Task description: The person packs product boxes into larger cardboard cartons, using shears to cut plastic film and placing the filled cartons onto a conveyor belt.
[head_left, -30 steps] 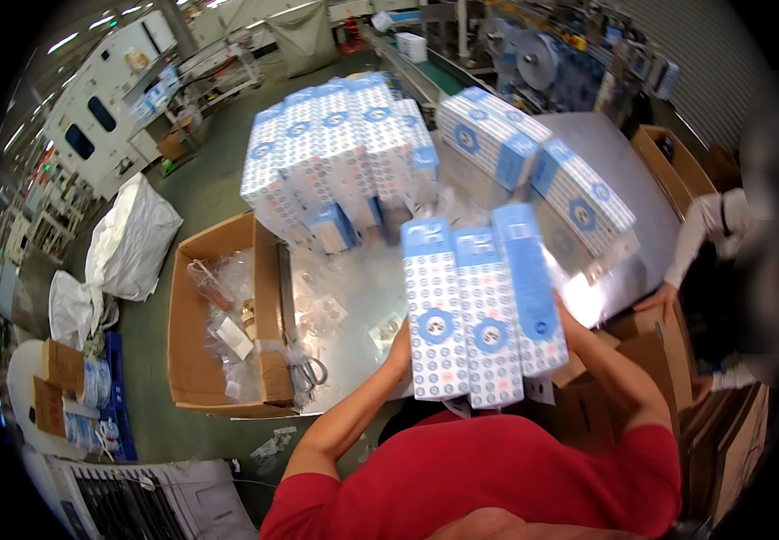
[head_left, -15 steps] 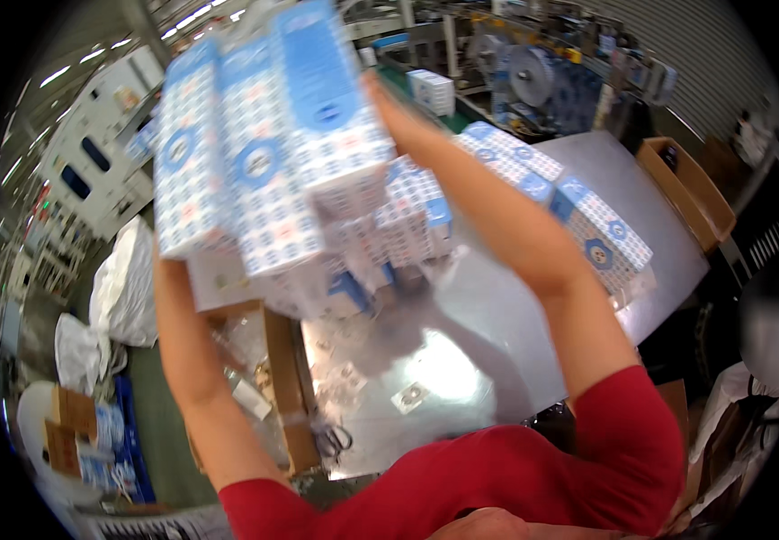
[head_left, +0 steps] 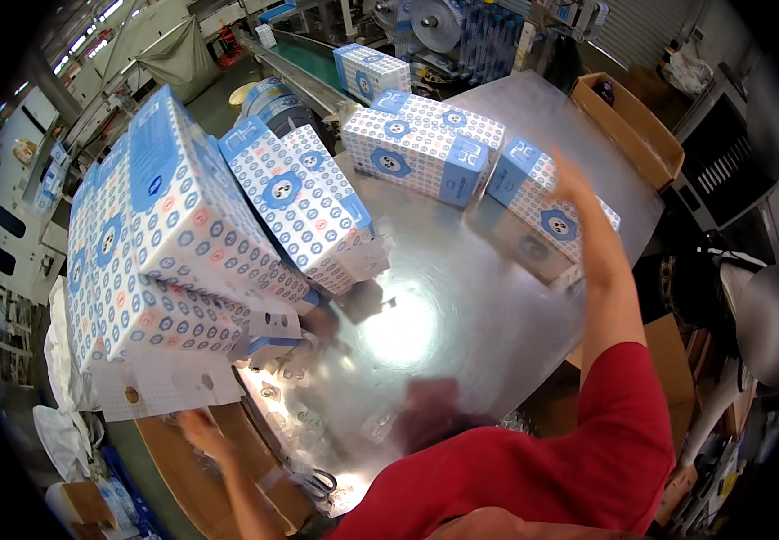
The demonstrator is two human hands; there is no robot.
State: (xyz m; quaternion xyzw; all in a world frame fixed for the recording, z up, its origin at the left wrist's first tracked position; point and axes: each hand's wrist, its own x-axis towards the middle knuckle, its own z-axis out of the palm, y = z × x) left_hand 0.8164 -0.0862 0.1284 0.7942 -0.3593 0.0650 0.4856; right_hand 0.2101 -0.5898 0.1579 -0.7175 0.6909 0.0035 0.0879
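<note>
A stack of white-and-blue patterned, plastic-wrapped packs [head_left: 196, 238] stands at the left of the metal table [head_left: 443, 333]. Against its right side leans a similar pack [head_left: 295, 193]. My left hand [head_left: 202, 434] is free of the stack, low beside its near end and over an open carton [head_left: 174, 463]; it is blurred, holds nothing, and its fingers are stretched out. At the right, my right hand [head_left: 571, 183] is at the upper edge of another patterned pack [head_left: 538, 202]. Motion smears its fingers, so I cannot tell whether they grip.
More packs [head_left: 416, 148] sit at the table's far side. One pack [head_left: 370, 72] is by the green conveyor [head_left: 304, 65]. Scissors [head_left: 320, 483] lie near the table's front left corner. A long brown carton [head_left: 628, 130] stands beyond the right edge.
The packs I held raised in both hands now rest at the left. My left hand has dropped away from them, and my right hand has moved right to another pack.
</note>
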